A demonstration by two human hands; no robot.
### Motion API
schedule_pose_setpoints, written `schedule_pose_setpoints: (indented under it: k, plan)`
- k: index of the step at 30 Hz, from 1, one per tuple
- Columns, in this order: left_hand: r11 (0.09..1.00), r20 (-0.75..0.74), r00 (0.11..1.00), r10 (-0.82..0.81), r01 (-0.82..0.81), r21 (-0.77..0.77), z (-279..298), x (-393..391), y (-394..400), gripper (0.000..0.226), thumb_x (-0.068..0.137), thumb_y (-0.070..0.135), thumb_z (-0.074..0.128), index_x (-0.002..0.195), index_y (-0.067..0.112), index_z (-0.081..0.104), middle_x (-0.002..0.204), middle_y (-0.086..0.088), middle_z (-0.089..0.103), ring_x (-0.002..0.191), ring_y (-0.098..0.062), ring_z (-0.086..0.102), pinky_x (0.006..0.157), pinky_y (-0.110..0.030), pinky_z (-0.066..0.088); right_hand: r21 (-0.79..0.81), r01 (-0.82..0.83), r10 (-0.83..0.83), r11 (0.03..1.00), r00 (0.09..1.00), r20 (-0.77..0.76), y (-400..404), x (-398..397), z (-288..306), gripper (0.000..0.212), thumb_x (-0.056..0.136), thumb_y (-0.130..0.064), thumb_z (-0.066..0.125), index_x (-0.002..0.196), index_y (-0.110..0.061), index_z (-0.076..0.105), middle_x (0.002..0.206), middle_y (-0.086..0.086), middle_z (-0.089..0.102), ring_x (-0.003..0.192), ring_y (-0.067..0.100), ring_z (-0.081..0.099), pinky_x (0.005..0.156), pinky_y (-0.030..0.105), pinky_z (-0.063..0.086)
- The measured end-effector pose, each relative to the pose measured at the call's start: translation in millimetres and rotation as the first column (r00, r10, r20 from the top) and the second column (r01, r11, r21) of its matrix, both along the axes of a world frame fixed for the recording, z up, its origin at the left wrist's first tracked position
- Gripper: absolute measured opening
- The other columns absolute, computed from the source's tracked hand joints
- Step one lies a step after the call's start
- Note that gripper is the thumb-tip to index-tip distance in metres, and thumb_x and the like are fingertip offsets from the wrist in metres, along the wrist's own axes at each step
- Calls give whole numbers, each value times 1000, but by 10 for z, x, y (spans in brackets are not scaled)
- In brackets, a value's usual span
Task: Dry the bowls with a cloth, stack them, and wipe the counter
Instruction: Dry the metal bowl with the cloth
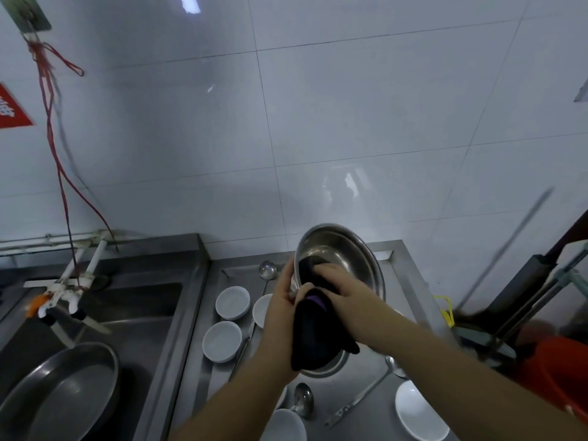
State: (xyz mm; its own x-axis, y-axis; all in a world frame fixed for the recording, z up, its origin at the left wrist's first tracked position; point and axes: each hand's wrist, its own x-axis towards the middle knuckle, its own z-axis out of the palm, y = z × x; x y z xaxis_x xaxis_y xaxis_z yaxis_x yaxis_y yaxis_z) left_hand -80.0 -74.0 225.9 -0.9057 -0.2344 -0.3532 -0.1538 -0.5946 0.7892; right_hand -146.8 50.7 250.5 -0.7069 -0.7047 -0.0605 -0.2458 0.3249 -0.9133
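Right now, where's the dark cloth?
Head view, centre-right: the dark cloth is under the right hand, pressed into the tilted steel bowl, which the left hand holds by its rim above the counter.

A red sign (12, 106) hangs on the white tiled wall (318, 122), at the frame's far left edge, well above the sink (127, 313). It carries white characters, but the frame edge cuts them off and they are too blurred to read. No other text, brand, label or number can be made out on anything else in view.
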Motion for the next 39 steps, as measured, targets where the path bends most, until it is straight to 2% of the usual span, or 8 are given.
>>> schedule_pose_setpoints:
  k: [7, 11, 14, 22, 29, 34, 36, 39]
  plan:
    - [917, -198, 980, 19, -96, -387, -151, 113, 169, 52, 105, 19, 56, 149, 45, 49, 120, -3, 77, 112, -26, 76, 77, -53, 66, 171, 304, -188, 937, 853, -488, -24, -284, -213, 38, 108, -18, 48, 146, -12, 52, 151, 6, 49, 133, 26, 50, 116, 37, 39]
    - [800, -193, 979, -68, -61, -596, -156, 50, 121, 65, 93, 29, 66, 147, 60, 45, 133, 7, 72, 121, -19, 72, 94, -48, 63, 68, 485, -489, 872, 851, 190, -9, -255, -275, 28, 109, -33, 45, 126, -21, 63, 128, 14, 67, 110, 30, 66, 102, 46, 52]
    - [631, -101, 979, -177, 35, -775, -153, 38, 66, 79, 86, 45, 71, 149, 71, 29, 127, 23, 70, 117, -1, 70, 97, -32, 61, -65, 566, -221, 822, 422, 879, 58, -235, -197, 54, 101, -60, 49, 129, -18, 68, 118, 22, 76, 108, 43, 73, 100, 59, 56]
    - [289, 88, 900, -426, 228, -930, -13, 14, -118, 85, 91, 36, 76, 159, 53, 27, 144, 18, 58, 125, -7, 62, 110, -36, 55, -267, 745, 70, 611, 285, 956, 397, -229, -76, 98, 79, -87, 59, 116, 2, 77, 124, 28, 72, 108, 48, 73, 81, 58, 61]
    - [82, 79, 886, -457, 130, -988, -10, -45, -208, 95, 88, 21, 78, 160, 53, 23, 167, 19, 31, 151, -2, 32, 119, -14, 28, -294, 739, -72, 607, 419, 905, 573, -226, -59, 32, 91, -33, 70, 78, -9, 85, 84, 11, 80, 71, 27, 79, 59, 36, 62]
    - [526, 87, 993, 77, 34, -850, -90, -32, -52, 78, 96, 13, 70, 143, 62, 31, 128, 9, 61, 113, -8, 60, 95, -32, 50, -364, 738, -25, 569, 458, 889, 636, -221, -40, 34, 95, -42, 68, 99, -11, 83, 78, 11, 73, 62, 26, 71, 60, 36, 59]
    - [948, 214, 968, 131, -58, -314, -145, -24, 15, 27, 105, 16, 55, 129, 16, 67, 111, -10, 75, 97, -21, 68, 84, -36, 55, -394, 737, 13, 549, 463, 886, 645, -228, -62, 38, 99, -43, 63, 98, -12, 85, 82, 11, 75, 63, 25, 73, 60, 34, 60]
    - [989, 159, 986, 55, -75, 127, -133, -31, 81, 44, 108, 32, 50, 126, 0, 74, 122, -20, 76, 115, -30, 73, 95, -37, 54, -384, 723, 28, 575, 451, 892, 612, -189, -116, 43, 100, -44, 61, 102, -8, 85, 93, 14, 79, 71, 26, 77, 59, 34, 62]
